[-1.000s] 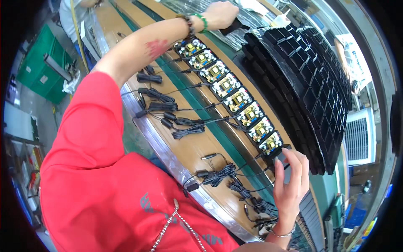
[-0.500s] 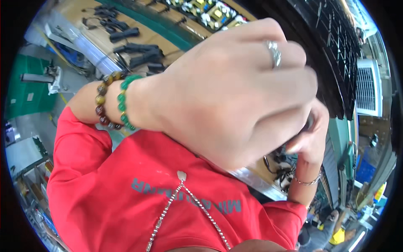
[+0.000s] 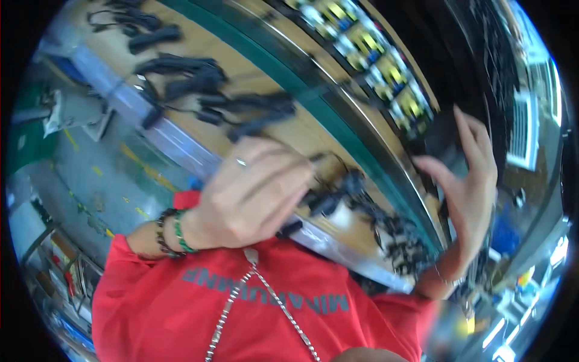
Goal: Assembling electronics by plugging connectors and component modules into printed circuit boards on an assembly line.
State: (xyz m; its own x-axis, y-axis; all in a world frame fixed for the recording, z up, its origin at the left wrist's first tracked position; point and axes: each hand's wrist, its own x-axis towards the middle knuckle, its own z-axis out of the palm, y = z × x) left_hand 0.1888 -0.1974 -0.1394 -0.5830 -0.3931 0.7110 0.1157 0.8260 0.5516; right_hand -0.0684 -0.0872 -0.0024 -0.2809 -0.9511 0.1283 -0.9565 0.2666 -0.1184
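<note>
My left hand (image 3: 256,196) is over the near edge of the bench, in front of my red shirt, its fingers bent and pressed together. A small black piece (image 3: 291,228) shows just below its fingers; whether they grip it I cannot make out. Farther right, my right hand (image 3: 473,181) is raised with thumb and fingers spread apart. A dark, blurred block (image 3: 443,136) lies by its fingertips, and no firm grip on it shows. Beyond that hand sits a tray of small circuit boards (image 3: 386,69) with yellow, white and blue parts.
Bundled black cords (image 3: 187,75) lie on the tan bench top (image 3: 253,78), with more black cables (image 3: 398,235) toward the right. A green strip (image 3: 338,133) runs along the bench beside a metal rail. Black stacked racks (image 3: 497,78) rise at the far right.
My hands have parted. The left has dropped lower, back toward my body; the right has moved up and away, its fingers spreading. More of the bench and board tray shows.
</note>
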